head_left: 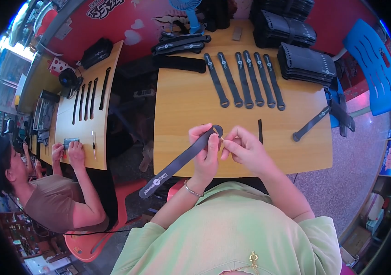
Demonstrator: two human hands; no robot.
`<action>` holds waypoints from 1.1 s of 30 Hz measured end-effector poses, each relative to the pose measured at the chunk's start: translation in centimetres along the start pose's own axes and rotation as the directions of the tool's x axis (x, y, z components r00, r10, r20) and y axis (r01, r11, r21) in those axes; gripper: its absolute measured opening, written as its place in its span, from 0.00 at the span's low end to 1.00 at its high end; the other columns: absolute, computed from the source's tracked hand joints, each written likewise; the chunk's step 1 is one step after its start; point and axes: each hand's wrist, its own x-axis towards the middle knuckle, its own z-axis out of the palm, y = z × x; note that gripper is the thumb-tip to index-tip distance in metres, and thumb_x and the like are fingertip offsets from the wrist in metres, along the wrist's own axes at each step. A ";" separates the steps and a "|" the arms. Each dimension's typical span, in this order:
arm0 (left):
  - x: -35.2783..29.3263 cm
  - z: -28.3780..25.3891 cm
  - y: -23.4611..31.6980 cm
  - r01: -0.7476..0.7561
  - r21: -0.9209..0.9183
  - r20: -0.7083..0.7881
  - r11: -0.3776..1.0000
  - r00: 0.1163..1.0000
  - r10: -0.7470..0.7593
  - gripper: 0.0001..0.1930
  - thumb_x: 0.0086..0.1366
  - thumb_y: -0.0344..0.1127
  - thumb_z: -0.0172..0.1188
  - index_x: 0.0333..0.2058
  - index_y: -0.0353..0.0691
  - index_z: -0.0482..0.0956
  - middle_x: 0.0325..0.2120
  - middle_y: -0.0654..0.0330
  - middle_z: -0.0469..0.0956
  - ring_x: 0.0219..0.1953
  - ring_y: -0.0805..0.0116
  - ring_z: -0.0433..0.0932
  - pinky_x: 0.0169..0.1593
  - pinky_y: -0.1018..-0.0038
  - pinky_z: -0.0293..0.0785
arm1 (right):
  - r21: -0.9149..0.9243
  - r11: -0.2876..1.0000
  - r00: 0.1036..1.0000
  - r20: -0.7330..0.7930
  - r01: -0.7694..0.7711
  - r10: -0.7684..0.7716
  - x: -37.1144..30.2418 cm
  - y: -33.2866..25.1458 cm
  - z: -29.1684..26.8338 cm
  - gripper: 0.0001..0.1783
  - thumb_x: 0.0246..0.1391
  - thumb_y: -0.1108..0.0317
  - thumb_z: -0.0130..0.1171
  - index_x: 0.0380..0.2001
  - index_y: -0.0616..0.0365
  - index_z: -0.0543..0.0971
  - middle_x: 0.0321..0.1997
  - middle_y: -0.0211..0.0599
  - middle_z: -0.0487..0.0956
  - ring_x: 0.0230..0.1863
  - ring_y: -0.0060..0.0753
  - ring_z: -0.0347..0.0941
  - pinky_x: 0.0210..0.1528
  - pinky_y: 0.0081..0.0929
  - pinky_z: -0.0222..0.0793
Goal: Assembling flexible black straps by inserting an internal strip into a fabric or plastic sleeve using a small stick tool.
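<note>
One long black strap (177,161), ring end pinched by both hands.

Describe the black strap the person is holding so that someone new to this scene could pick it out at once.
Start at the light wooden table in front of the person. At its near edge, the left hand grips a long flat black strap with a ring-shaped end, and the right hand works at that ring. Unlike the row of similar black straps lying flat farther back, it is lifted, with its tail hanging over the edge.

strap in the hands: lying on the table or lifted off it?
Lifted. The left hand grips the black strap near its ring end, the right hand pinches at that end, and its long tail hangs past the table edge.
</note>
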 end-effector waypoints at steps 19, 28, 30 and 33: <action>0.4 -0.4 -0.4 0.115 -0.102 0.009 0.988 0.993 -0.114 0.12 0.66 0.28 0.47 0.48 0.39 0.59 0.30 0.66 0.66 0.25 0.83 0.62 0.28 0.86 0.60 | -0.580 0.772 0.926 -0.076 0.261 -0.370 0.9 -0.5 0.7 0.16 0.51 0.81 0.54 0.45 0.60 0.69 0.24 0.38 0.78 0.28 0.28 0.79 0.30 0.20 0.71; 1.5 -0.5 0.3 0.107 -0.027 0.106 0.994 0.989 -0.104 0.12 0.66 0.30 0.49 0.46 0.34 0.62 0.28 0.67 0.67 0.25 0.84 0.61 0.28 0.87 0.59 | -0.700 0.513 0.734 0.022 0.496 -0.679 1.3 0.1 0.0 0.18 0.47 0.82 0.57 0.42 0.56 0.77 0.28 0.38 0.79 0.27 0.29 0.77 0.30 0.22 0.72; 1.8 -1.1 0.5 0.121 -0.016 0.134 0.992 0.984 -0.118 0.12 0.66 0.30 0.49 0.46 0.33 0.63 0.27 0.67 0.68 0.25 0.84 0.62 0.28 0.87 0.59 | -0.738 0.465 0.741 0.071 0.489 -0.668 1.2 -0.2 -0.3 0.18 0.46 0.83 0.57 0.41 0.56 0.78 0.29 0.38 0.79 0.27 0.30 0.77 0.29 0.23 0.72; 2.1 -1.9 0.8 0.157 0.000 0.210 0.988 0.966 -0.154 0.12 0.66 0.31 0.50 0.46 0.34 0.64 0.26 0.67 0.68 0.25 0.84 0.62 0.28 0.86 0.60 | -0.785 0.364 0.713 0.136 0.501 -0.688 1.4 0.1 -0.5 0.19 0.42 0.80 0.57 0.41 0.53 0.79 0.26 0.35 0.76 0.25 0.31 0.74 0.26 0.24 0.70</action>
